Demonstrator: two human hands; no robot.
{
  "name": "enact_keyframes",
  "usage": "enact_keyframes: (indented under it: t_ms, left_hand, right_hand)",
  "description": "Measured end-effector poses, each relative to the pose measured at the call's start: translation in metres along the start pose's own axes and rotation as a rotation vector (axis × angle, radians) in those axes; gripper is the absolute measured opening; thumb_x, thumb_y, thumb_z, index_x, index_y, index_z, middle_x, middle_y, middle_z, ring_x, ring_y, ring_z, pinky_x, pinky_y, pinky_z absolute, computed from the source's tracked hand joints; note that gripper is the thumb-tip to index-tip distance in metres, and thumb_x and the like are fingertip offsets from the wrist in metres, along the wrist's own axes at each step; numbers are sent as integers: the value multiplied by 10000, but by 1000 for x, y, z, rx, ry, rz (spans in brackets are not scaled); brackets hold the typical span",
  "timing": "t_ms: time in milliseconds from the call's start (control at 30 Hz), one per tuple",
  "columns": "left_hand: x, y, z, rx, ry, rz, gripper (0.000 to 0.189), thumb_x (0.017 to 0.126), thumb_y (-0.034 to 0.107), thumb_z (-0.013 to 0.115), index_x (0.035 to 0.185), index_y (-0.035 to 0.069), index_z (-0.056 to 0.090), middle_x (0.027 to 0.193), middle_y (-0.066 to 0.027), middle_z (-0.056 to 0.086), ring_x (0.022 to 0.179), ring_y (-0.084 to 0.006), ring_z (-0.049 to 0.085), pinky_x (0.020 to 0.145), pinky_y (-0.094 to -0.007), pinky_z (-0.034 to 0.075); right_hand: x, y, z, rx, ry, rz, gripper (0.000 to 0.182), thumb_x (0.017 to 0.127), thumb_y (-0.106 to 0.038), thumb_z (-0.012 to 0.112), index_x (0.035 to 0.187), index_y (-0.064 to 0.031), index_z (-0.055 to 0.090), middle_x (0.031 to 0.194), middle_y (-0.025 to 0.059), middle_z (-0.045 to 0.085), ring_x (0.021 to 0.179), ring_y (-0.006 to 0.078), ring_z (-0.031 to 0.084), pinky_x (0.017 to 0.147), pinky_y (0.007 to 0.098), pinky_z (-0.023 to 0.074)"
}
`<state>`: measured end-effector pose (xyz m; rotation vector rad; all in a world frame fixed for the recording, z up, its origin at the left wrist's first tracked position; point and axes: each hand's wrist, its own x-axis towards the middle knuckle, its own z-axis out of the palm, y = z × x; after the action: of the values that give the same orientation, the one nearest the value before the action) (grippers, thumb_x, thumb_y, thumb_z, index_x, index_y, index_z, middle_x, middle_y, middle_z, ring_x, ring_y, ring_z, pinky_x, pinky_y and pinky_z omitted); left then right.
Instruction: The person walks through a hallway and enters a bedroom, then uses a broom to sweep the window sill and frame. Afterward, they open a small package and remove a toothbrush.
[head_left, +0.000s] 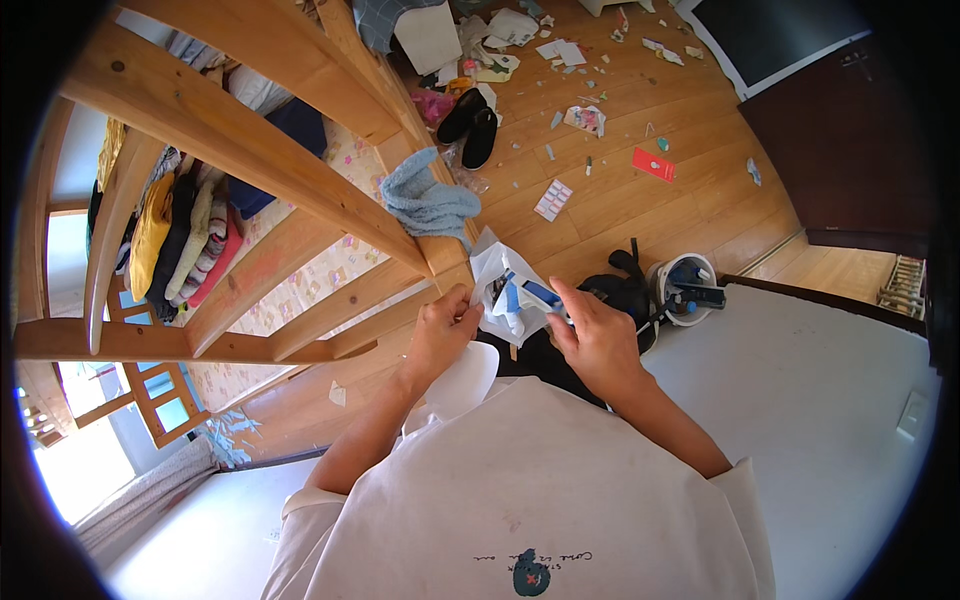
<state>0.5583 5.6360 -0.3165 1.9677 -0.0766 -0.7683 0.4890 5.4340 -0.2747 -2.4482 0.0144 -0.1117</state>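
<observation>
My left hand pinches the left edge of an open white bag in front of my body. Inside its mouth lie crumpled blue and white pieces and something dark, too jumbled to name. At the bag's right side, my right hand has its thumb and index finger around a blue-and-white wrapper-like piece. The fingers partly cover that piece. A smooth white rounded object shows below my left wrist, partly hidden by my forearm.
A wooden bunk bed frame rises at the left, with a light-blue fuzzy cloth over its post. Black shoes and scattered paper scraps lie on the wooden floor. A white bucket and black bag stand at right.
</observation>
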Motion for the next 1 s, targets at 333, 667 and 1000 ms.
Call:
enact_keyframes:
  t_ms: [333, 667, 1000]
  left_hand:
    - [2, -3, -2, -124, -41, -83, 103, 853, 98, 561, 811, 9, 532, 571, -30, 547, 500, -82, 465, 475, -254, 369]
    - [0, 1, 4, -119, -32, -26, 126, 863, 116, 556, 772, 36, 521, 554, 12, 516, 489, -40, 427, 447, -230, 323]
    - [4, 3, 4, -102, -24, -9, 96, 858, 93, 546, 829, 2, 546, 599, -45, 571, 523, -85, 486, 495, -260, 393]
  right_hand:
    - [19, -6, 9, 16, 104, -208, 301, 782, -120, 653, 1044, -51, 521, 757, 57, 573, 647, 219, 576, 528, 323, 463]
    - [4, -14, 27, 155, -124, -304, 254, 647, 64, 617, 879, -35, 589, 888, 67, 552, 742, 240, 587, 609, 319, 504]
    - [17, -16, -45, 615, 354, 7, 299, 780, 82, 561, 1074, 25, 551, 951, 130, 632, 681, 128, 624, 607, 231, 488]
